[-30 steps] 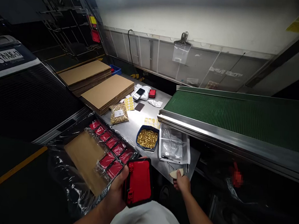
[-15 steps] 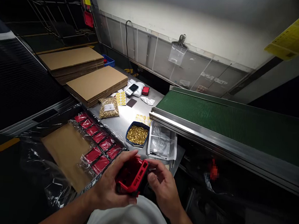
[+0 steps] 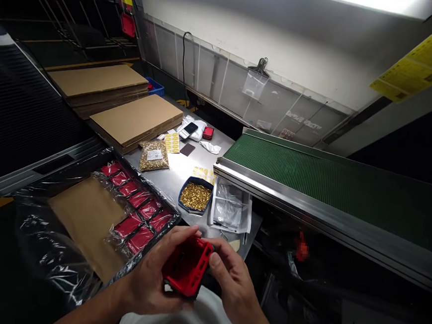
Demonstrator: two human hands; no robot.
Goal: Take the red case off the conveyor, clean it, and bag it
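The steel table [image 3: 180, 171] is carrying cardboard stacks [image 3: 137, 121], a bag of brass bits [image 3: 154, 155], a blue tray [image 3: 195, 197], sticker sheets [image 3: 173, 142] and a phone [image 3: 189, 129].

A matt red plastic case [image 3: 187, 267], a brushed-metal table [image 3: 178, 171], flat brown cardboard sheets [image 3: 137, 118], a ribbed green conveyor belt [image 3: 312, 172]

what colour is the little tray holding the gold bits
Dark blue: the small tray of gold-coloured metal pieces has a blue rim, seen best in the head view.
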